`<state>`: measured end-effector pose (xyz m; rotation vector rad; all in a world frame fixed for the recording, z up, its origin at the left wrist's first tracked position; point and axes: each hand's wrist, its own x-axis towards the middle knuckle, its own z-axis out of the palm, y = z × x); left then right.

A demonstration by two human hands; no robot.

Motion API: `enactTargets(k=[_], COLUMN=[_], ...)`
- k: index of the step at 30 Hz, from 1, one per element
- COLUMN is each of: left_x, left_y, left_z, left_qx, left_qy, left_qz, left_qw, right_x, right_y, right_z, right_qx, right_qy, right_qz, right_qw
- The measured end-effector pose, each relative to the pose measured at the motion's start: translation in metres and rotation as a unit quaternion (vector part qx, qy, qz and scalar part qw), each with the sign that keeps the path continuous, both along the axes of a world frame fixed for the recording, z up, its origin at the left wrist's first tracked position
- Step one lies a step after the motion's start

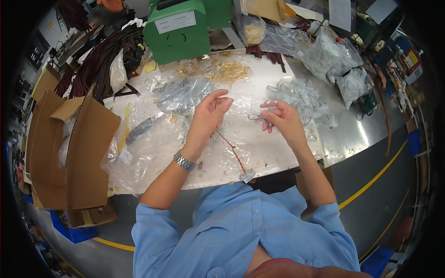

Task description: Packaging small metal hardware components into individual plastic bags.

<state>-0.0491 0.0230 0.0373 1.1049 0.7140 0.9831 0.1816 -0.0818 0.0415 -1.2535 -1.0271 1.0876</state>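
Observation:
My right hand [283, 121] pinches a small silver wire-like metal buckle [254, 116] between thumb and fingers, above the white worktop [278, 160]. To its left, my left hand [211, 116] is curled with thumb and index finger close together; what it holds, if anything, is hidden. Under and between both hands lies clear plastic film [243, 105]. A twisted reddish-brown cord [234, 147] runs from beneath my left hand to a small tag [248, 175] at the table's front edge. Bagged silver metal pieces [299, 99] lie just right of my right hand.
Gold-coloured metal pieces [232, 70] and a grey-blue bagged pile [183, 97] lie farther back, before a green machine [178, 34]. An open cardboard box [90, 157] stands left. Dark straps [99, 60] heap at back left; plastic bags [331, 53] sit at back right.

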Motion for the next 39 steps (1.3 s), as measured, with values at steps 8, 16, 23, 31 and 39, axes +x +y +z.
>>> enactTargets(k=[8,16,23,31,39], left_x=[0.006,0.01,0.012,0.011,0.01], left_y=[-0.02,-0.031,-0.032,-0.028,-0.03], left_z=[-0.009,-0.014,-0.015,-0.019,-0.007], left_qx=[-0.03,-0.103,-0.114,-0.057,0.026], left_qy=[0.076,0.002,-0.026,0.035,0.116], left_qz=[-0.159,-0.226,-0.3,-0.263,-0.241], left_qw=[0.984,0.969,0.947,0.963,0.963], right_x=[0.004,0.0,0.009,-0.032,-0.033], right_y=[-0.001,0.006,0.014,-0.01,-0.014], right_z=[0.014,0.025,0.048,0.009,-0.016], right_qx=[-0.028,0.058,0.018,-0.01,-0.011], right_qy=[-0.039,-0.228,-0.208,0.051,0.189], right_qz=[0.032,-0.01,0.071,-0.014,-0.05], right_qw=[0.998,0.972,0.975,0.999,0.981])
